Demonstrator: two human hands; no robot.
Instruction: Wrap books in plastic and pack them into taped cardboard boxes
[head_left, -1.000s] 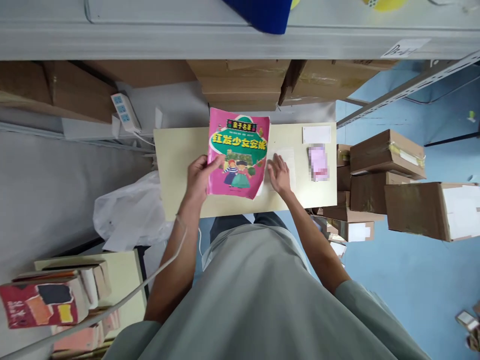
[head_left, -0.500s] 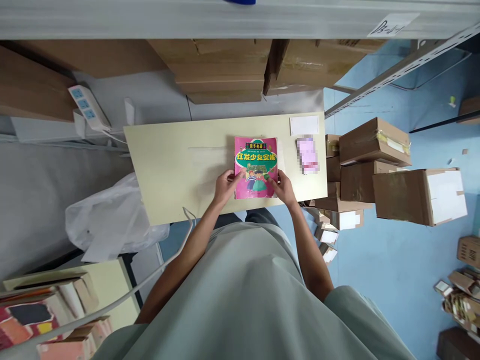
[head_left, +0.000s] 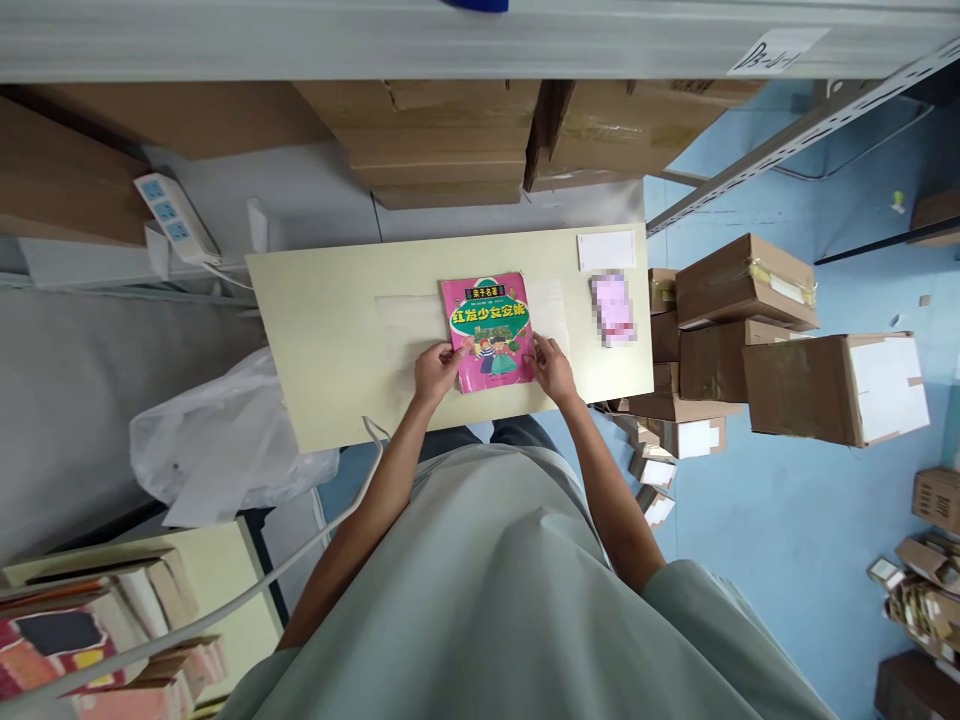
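Note:
A pink picture book (head_left: 491,350) with a green diamond and yellow Chinese title lies face up, slightly turned, at or just above the table (head_left: 330,350). My left hand (head_left: 437,370) pinches its lower left edge, thumb over the cover. At the lower right edge, my right hand (head_left: 553,370) grips it with fingers bent; those underneath are hidden. Beneath the book a thin, see-through rectangular sheet or sleeve (head_left: 405,325) shows on both sides. To the right are a white card (head_left: 606,251) and a blurred pink-purple item (head_left: 615,305).
Behind the table stand cardboard boxes (head_left: 442,140) under a grey shelf beam (head_left: 375,40). A power strip (head_left: 176,218) is at the left, above a clear plastic bag (head_left: 217,440). Books (head_left: 112,620) and a white cable (head_left: 300,555) are lower left; stacked boxes (head_left: 802,390) fill the right.
Both hands have shifted left with the book, which has turned slightly counterclockwise. More of the see-through sheet now shows to its right.

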